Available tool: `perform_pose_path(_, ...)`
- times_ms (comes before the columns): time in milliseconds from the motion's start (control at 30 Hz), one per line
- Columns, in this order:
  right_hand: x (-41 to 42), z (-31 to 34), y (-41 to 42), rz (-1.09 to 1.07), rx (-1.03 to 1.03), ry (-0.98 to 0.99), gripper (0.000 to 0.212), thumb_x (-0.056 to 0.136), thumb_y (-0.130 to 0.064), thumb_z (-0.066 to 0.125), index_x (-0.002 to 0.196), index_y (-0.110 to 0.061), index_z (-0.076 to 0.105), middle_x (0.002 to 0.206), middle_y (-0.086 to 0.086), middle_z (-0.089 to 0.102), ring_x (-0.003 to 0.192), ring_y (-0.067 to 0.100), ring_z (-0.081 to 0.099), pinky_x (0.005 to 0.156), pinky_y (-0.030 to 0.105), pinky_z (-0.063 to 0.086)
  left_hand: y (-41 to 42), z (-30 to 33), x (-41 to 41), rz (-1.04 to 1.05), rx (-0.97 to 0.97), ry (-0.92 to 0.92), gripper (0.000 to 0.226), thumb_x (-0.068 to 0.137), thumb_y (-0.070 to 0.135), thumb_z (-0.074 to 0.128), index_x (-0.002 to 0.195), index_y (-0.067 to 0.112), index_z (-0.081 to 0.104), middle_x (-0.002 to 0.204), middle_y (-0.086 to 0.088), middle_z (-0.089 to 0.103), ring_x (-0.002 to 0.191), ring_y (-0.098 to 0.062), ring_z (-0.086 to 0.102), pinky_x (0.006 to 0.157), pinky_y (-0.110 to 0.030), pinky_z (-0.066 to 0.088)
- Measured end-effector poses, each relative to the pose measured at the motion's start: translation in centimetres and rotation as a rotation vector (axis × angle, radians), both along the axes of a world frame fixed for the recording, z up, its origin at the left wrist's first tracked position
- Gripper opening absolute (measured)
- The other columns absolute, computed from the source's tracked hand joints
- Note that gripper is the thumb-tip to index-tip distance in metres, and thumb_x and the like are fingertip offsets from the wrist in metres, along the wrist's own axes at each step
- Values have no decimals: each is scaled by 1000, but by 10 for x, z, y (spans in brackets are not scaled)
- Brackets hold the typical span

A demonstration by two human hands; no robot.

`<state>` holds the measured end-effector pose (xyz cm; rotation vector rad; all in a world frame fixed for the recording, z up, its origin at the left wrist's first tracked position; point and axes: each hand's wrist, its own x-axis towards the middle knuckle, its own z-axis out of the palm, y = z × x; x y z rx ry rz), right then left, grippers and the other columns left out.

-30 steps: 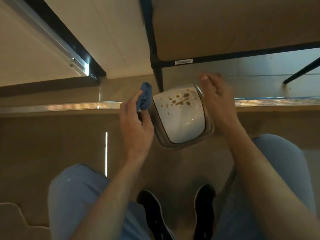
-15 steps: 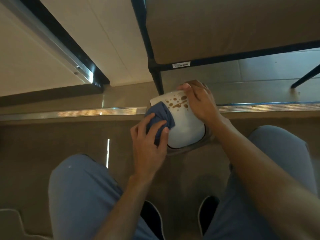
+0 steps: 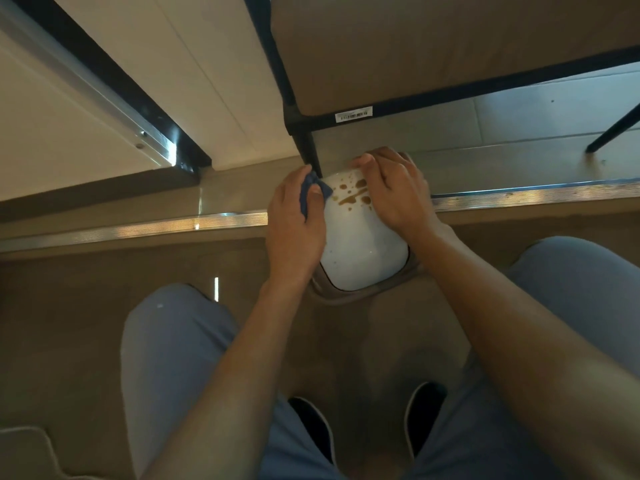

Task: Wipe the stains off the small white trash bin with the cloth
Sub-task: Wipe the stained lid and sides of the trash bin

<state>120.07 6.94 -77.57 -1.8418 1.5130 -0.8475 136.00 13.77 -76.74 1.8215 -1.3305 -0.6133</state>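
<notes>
The small white trash bin [image 3: 363,251] stands on the floor between my knees, seen from above. Brown stains [image 3: 353,194] spot the far part of its lid. My left hand [image 3: 294,226] grips a blue cloth [image 3: 311,190] and presses it against the bin's far left edge, beside the stains. Most of the cloth is hidden under my fingers. My right hand [image 3: 394,188] grips the bin's far right rim, fingers curled over the top edge, touching the stained area.
A black table leg [image 3: 308,150] stands just behind the bin, under a brown tabletop [image 3: 433,46]. A metal floor strip [image 3: 138,230] runs left to right. My knees [image 3: 173,341] and black shoes [image 3: 311,427] lie below the bin.
My left hand slid the cloth from the lid's middle left up to its far left edge. My right hand settled lower over the far right rim.
</notes>
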Motion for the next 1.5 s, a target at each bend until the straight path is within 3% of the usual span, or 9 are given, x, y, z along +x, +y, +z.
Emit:
perform_pose_path(200,-1,0,1,15,3,18,40,109,-34,33,114,-26,71,120,-6,65,116,20,56,91,42,49,80,-38,-32,-78,-39,-282,53,109,42,34,160,33,23,172,5,7,159,-27,1,127,-51,14)
perform_pose_path(300,-2,-2,-1,28,9,16,39,109,-32,33,115,-26,71,122,-6,65,117,20,55,93,40,47,89,-48,-34,-108,-79,-371,51,108,34,38,157,25,27,170,-6,14,158,-36,4,125,-56,17)
perform_pose_path(400,-2,-3,-5,39,0,25,38,109,-31,34,115,-24,71,120,-5,65,115,20,57,92,38,46,57,-31,-21,-108,-77,-294,49,108,36,39,156,28,31,168,0,22,158,-27,8,126,-49,19)
perform_pose_path(567,0,-3,-2,12,-17,30,40,108,-31,33,114,-24,72,119,-3,66,111,20,58,90,37,46,-17,1,1,-13,36,-95,43,108,37,40,146,20,50,146,-4,53,135,-22,47,113,-46,40)
perform_pose_path(800,2,-1,0,-38,-12,34,41,108,-35,32,111,-27,72,114,-13,65,109,17,59,91,40,48,63,-39,-23,-76,-158,-294,53,110,31,40,160,20,27,169,-3,21,157,-28,14,123,-55,25)
perform_pose_path(967,2,-1,0,-37,-11,23,40,109,-32,33,112,-28,73,118,-10,67,113,17,59,96,40,47,72,-45,-21,-162,-166,-340,56,110,35,38,161,21,20,169,0,13,157,-37,9,122,-59,24)
perform_pose_path(1233,6,-1,0,-73,-18,84,44,110,-34,30,112,-26,73,117,-8,66,109,15,60,95,41,48,-20,-1,12,-91,3,-38,44,107,34,44,148,20,46,148,-2,52,136,-21,48,113,-46,40)
perform_pose_path(1400,7,1,1,-86,-22,67,41,109,-29,35,112,-20,75,117,-2,69,109,19,63,96,44,48,39,-23,-4,-117,-100,-186,49,107,31,45,155,17,40,167,-6,26,155,-28,17,126,-45,20)
perform_pose_path(1500,7,1,1,-93,-20,68,41,110,-29,35,112,-20,75,118,-2,69,109,18,63,95,45,49,80,-38,-18,-213,-86,-305,57,107,29,46,160,18,28,170,-8,11,158,-38,1,123,-61,18)
